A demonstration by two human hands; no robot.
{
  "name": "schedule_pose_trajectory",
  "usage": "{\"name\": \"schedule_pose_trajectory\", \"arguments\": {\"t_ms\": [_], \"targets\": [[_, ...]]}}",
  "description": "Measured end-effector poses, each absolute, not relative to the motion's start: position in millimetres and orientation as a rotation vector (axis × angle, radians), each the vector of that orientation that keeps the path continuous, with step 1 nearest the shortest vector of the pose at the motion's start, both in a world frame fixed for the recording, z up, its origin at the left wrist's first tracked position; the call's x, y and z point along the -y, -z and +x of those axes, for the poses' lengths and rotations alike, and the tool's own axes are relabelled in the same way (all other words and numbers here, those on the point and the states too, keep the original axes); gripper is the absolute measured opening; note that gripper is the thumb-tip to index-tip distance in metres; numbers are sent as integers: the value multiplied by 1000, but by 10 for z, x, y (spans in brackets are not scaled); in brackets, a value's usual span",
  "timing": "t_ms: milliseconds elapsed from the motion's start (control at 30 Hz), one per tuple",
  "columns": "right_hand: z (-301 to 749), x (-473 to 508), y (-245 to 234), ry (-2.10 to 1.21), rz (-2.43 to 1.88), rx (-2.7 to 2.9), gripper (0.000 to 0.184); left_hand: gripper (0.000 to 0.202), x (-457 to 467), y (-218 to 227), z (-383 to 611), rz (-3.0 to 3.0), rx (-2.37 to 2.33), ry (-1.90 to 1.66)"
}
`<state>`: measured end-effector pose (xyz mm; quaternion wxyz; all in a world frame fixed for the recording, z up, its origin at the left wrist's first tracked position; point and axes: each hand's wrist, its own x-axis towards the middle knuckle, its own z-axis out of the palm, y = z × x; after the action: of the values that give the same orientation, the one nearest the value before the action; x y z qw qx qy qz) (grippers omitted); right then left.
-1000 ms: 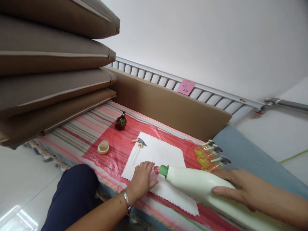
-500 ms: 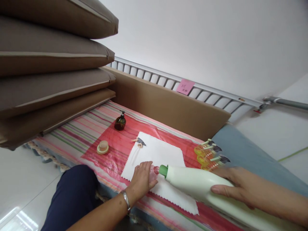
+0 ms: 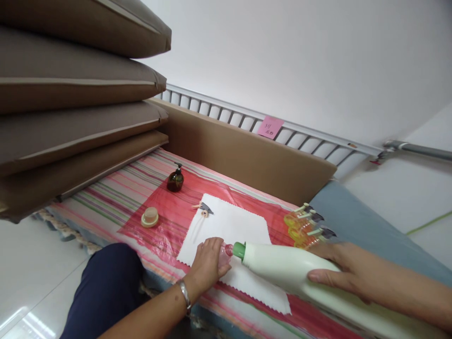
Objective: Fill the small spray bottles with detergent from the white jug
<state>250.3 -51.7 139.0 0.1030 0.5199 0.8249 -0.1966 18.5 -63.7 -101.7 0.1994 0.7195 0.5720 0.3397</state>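
My left hand (image 3: pixel 207 261) is closed round a small clear pink bottle (image 3: pixel 225 254) whose open neck points right. My right hand (image 3: pixel 341 268) grips a large pale green jug-like bottle (image 3: pixel 278 263), tipped nearly level. Its green spout (image 3: pixel 239 250) meets the mouth of the pink bottle; whether liquid flows, I cannot tell. Below both lies a white cloth (image 3: pixel 243 220) with zigzag edges. On its far left corner rests a grey-and-cream pump top (image 3: pixel 205 208). A pale round cap (image 3: pixel 149 217) sits to the left, on red plastic film.
A dark pump bottle (image 3: pixel 175 178) stands at the back left. Several yellow and orange bottles with pump tops (image 3: pixel 305 228) are at the right. Stacked brown cushions (image 3: pixel 84 89) rise at the left, and a brown board (image 3: pixel 240 150) leans along the back before a radiator.
The view has shifted very slightly. Both hands and the two bottles keep practically the same pose.
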Motion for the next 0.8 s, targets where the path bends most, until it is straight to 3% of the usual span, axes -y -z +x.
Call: {"name": "schedule_pose_trajectory", "arguments": {"t_ms": [800], "targets": [[2552, 463, -1365, 603, 1519, -2371, 39, 51, 629, 1015, 197, 2026, -1609, -965]]}}
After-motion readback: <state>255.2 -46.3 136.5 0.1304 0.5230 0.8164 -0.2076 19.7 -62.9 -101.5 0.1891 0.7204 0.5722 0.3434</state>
